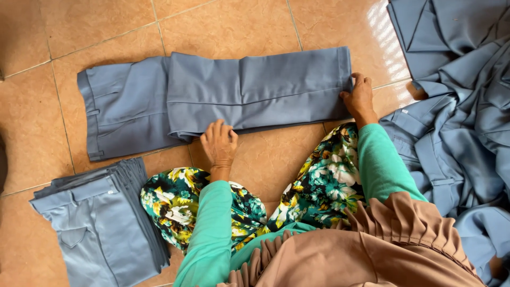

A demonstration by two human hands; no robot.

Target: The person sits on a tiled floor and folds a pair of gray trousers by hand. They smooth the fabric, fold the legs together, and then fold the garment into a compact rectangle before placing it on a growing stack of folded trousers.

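A pair of grey-blue trousers point(212, 93) lies flat on the tiled floor, its legs folded back over the upper part. My left hand point(219, 143) presses fingertips on the near edge of the folded legs, close to the fold. My right hand point(359, 98) rests on the right end of the trousers, fingers on the cloth's edge. Neither hand clearly grips the fabric; both lie on it with fingers spread. I sit on the floor with floral-clad knees below the trousers.
A neat stack of folded grey-blue trousers point(101, 218) sits at the lower left. A loose heap of unfolded grey-blue garments point(457, 106) fills the right side. Orange floor tiles point(106, 26) surround everything.
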